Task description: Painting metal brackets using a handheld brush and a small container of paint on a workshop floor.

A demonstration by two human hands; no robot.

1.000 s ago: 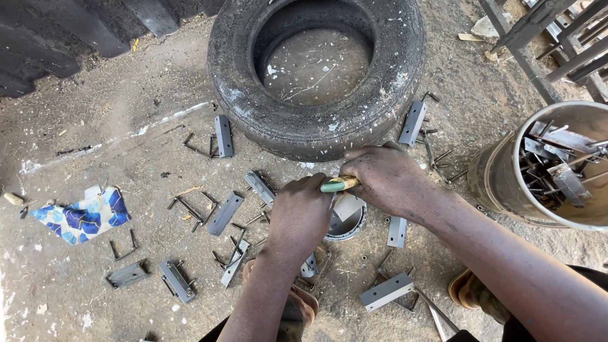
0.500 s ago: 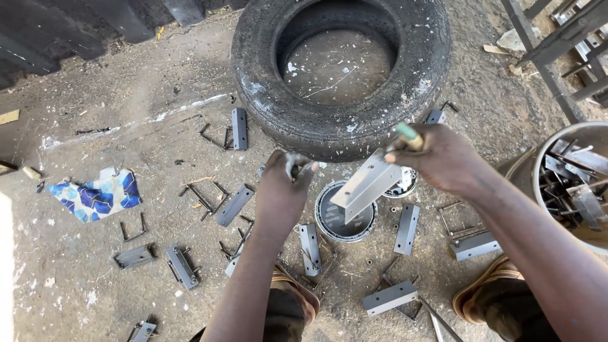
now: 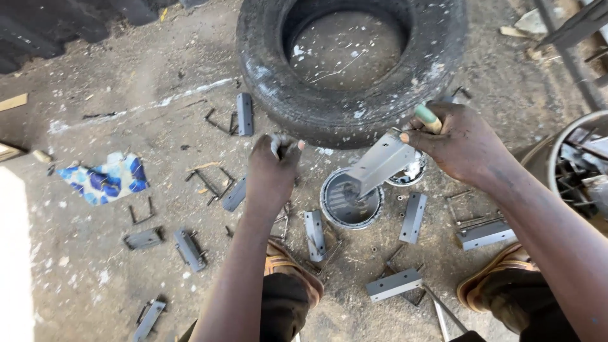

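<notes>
My right hand grips a grey-painted metal bracket, tilted with its lower end over an open can of grey paint. The same hand also holds a green-handled brush sticking up between its fingers. My left hand hovers to the left of the can, its fingers pinched on a small pale object that I cannot make out. The can's lid lies just right of the can, partly hidden behind the bracket.
A worn tyre lies flat on the dirt beyond the hands. Several grey brackets and bent wire pieces are scattered around. A bucket of metal parts stands at the right edge. A blue patterned scrap lies at the left. My sandalled feet are below.
A second ago both hands were together over the can. The right hand has since lifted a bracket up and to the right, and the left hand has drawn away to the left.
</notes>
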